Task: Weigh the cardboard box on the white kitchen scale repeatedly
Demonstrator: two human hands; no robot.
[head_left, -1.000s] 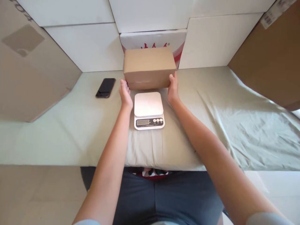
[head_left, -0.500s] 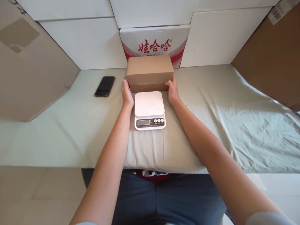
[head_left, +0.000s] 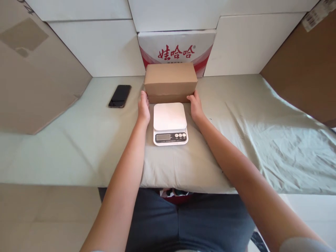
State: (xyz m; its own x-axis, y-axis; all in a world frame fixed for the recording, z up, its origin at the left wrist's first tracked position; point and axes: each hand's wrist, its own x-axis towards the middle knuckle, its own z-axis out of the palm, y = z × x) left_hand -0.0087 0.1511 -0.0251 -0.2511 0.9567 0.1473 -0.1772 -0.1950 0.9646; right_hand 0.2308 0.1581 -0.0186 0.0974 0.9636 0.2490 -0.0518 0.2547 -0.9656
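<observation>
A closed brown cardboard box (head_left: pixel 170 77) sits just behind a white digital kitchen scale (head_left: pixel 170 117) on the cloth-covered table. My left hand (head_left: pixel 144 106) is against the box's lower left end, thumb pointing up and the other fingers mostly hidden. At the lower right corner, my right hand (head_left: pixel 195 106) has its thumb on the front face, while its other fingers go out of sight along the end. Between my wrists, the scale's weighing plate is bare. Its display and several buttons face me.
Left of the box lies a dark phone (head_left: pixel 120 96). White boxes (head_left: pixel 97 47) form a wall behind, one with red lettering (head_left: pixel 176 52). Large brown cartons stand at the left (head_left: pixel 49 80) and right (head_left: pixel 301 70). The greenish cloth (head_left: pixel 78 140) is wrinkled at the right.
The whole view has shifted slightly. Both hands have slid a little toward me along the box's ends. Box, scale and phone keep their places on the cloth.
</observation>
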